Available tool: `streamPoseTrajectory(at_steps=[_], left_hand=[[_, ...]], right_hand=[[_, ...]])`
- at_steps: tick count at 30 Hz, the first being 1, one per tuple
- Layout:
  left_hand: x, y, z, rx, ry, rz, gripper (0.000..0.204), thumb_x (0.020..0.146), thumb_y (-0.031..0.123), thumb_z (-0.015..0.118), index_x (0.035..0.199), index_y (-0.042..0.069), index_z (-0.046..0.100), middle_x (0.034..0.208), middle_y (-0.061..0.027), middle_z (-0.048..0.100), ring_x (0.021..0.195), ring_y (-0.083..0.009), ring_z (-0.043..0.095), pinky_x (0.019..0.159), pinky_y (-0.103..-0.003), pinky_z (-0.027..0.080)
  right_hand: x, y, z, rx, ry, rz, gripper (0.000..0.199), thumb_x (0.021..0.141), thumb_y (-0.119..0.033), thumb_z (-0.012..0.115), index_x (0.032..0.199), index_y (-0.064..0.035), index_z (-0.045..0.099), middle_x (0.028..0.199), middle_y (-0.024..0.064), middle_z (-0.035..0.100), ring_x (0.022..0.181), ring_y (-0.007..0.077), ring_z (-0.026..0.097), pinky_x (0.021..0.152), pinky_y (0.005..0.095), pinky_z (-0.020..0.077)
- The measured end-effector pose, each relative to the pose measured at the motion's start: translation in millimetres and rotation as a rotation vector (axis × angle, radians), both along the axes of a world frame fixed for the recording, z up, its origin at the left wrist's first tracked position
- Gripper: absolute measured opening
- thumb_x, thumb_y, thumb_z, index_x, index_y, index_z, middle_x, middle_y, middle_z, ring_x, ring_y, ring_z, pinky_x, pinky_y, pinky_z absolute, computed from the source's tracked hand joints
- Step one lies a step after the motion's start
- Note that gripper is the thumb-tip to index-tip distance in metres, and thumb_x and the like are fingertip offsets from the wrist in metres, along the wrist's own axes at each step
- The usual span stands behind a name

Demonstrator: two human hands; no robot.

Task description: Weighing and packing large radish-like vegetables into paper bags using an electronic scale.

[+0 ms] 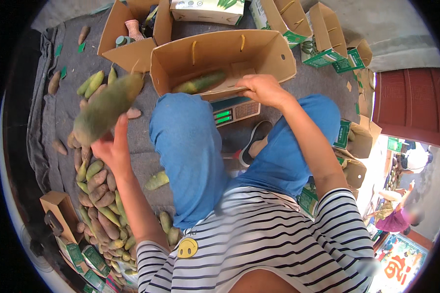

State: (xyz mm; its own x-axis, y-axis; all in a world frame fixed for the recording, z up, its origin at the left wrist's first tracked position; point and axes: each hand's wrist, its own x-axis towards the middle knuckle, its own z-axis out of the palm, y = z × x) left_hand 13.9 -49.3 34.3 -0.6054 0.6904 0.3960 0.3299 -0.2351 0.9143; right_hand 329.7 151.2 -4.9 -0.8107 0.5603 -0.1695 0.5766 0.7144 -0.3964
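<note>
In my left hand [113, 149] is a large green radish [107, 107], blurred by motion, held up left of the open cardboard box [274, 58]. The fingers wrap round its lower end. My right hand [264, 91] is closed over the top edge of the box's near wall. Inside the box lies another green radish [200, 83] on its side. Under the box's near side is a digital scale [237, 112] with a lit green display, partly hidden by the box and my knee.
A long heap of green and brownish root vegetables [102, 188] lies on a dark cloth at left. Another open carton [127, 51] holds a pinkish object and a green-capped thing. Several cartons [322, 39] stand at the back right. People [396, 219] are at the far right.
</note>
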Motion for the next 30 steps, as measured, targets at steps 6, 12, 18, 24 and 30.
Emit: streamPoseTrajectory(at_steps=[6,12,18,24,30], left_hand=[[50,118,51,-0.113,0.213,-0.509,0.047,0.076,0.019,0.074,0.115,0.000,0.055,0.102,-0.0119,0.063,0.095,-0.0215,0.061,0.083,-0.033,0.048],[48,148,13,-0.338,0.692,-0.594,0.045,0.082,0.028,0.068,0.114,0.000,0.056,0.106,-0.0162,0.061,0.098,-0.0289,0.059,0.085,-0.037,0.047],[-31,44,-52,-0.290,0.255,-0.105,0.034,0.083,0.024,0.068,0.106,0.000,0.059,0.092,-0.0155,0.065,0.079,-0.0279,0.064,0.075,-0.037,0.051],[-30,-148,-239,-1.483,0.836,-0.218,0.035,0.077,0.018,0.064,0.108,0.009,0.053,0.103,-0.0137,0.058,0.095,-0.0340,0.060,0.076,-0.044,0.051],[20,-235,-295,-1.613,0.831,-0.192,0.032,0.078,0.016,0.061,0.109,0.012,0.055,0.111,-0.0119,0.053,0.107,-0.0304,0.053,0.080,-0.044,0.049]], right_hand=[[-3,-4,-6,0.045,0.017,0.050,0.023,0.081,-0.022,0.063,0.102,-0.0121,0.063,0.093,0.0078,0.063,0.089,0.0314,0.060,0.072,0.0427,0.0474],[-1,-11,-5,0.003,0.006,0.048,0.024,0.079,-0.017,0.063,0.102,-0.0110,0.064,0.095,0.0100,0.063,0.092,0.0320,0.060,0.076,0.0419,0.0480],[7,0,-1,-0.015,0.066,0.064,0.029,0.076,-0.008,0.062,0.106,-0.0087,0.062,0.100,0.0116,0.063,0.094,0.0340,0.059,0.080,0.0417,0.0485],[-5,-3,7,-0.071,0.016,0.068,0.023,0.081,-0.014,0.061,0.104,-0.0087,0.063,0.094,0.0107,0.061,0.091,0.0322,0.059,0.075,0.0400,0.0459],[-8,-12,14,-0.083,0.050,0.036,0.024,0.080,-0.008,0.061,0.104,-0.0076,0.062,0.092,0.0104,0.061,0.089,0.0312,0.060,0.075,0.0361,0.0461]])
